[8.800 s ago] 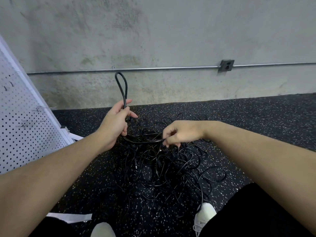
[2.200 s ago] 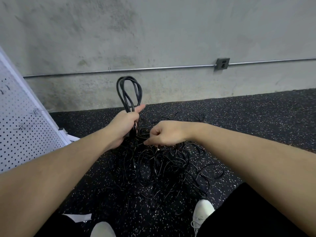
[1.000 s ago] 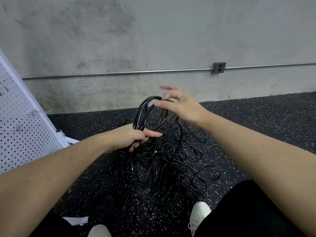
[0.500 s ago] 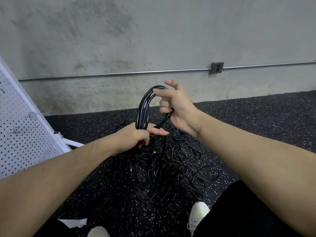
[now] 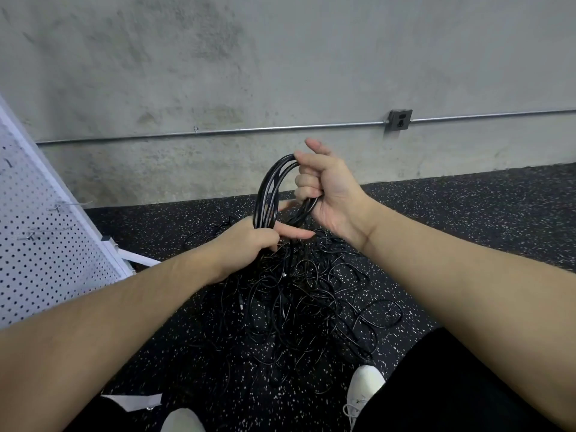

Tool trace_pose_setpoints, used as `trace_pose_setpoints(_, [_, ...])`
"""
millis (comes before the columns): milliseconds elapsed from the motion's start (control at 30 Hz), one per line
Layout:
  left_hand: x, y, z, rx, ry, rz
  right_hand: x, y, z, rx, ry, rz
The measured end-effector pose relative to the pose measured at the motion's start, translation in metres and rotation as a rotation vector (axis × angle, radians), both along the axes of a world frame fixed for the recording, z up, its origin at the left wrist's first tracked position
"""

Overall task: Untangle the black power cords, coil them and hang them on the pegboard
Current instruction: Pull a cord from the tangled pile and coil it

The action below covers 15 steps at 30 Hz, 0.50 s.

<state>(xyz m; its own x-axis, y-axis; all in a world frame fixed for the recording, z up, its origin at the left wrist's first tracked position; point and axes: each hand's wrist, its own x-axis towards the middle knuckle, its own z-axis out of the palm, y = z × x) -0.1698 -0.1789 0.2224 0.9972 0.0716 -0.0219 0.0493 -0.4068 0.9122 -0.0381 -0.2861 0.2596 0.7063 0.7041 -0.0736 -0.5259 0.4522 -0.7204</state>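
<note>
Coiled cord point(image 5: 270, 194) between both hands

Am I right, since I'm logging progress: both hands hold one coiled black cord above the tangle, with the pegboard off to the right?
Not quite. In the head view both hands do hold the coiled cord above the tangle, but the pegboard stands to the left.

Pegboard point(image 5: 37, 244) cut off at left edge; coil's point(image 5: 268, 194) base hidden by left hand point(image 5: 246, 244)
</note>
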Motion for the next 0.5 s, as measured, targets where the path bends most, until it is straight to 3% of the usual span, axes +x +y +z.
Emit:
trace_pose_setpoints(300, [0.002,-0.004,-0.006,-0.276,0.095,0.073,0.003,-0.003,-0.007,-0.135,-0.093,0.042])
trace_pose_setpoints(400, [0.004,0.000,-0.008,-0.401,0.040,0.158,0.000,-0.011,-0.021,-0.399,-0.255,0.198])
trace_pose_setpoints(500, [0.008,0.009,-0.008,-0.463,-0.018,0.305,-0.005,-0.016,-0.039,-0.802,-0.646,0.479])
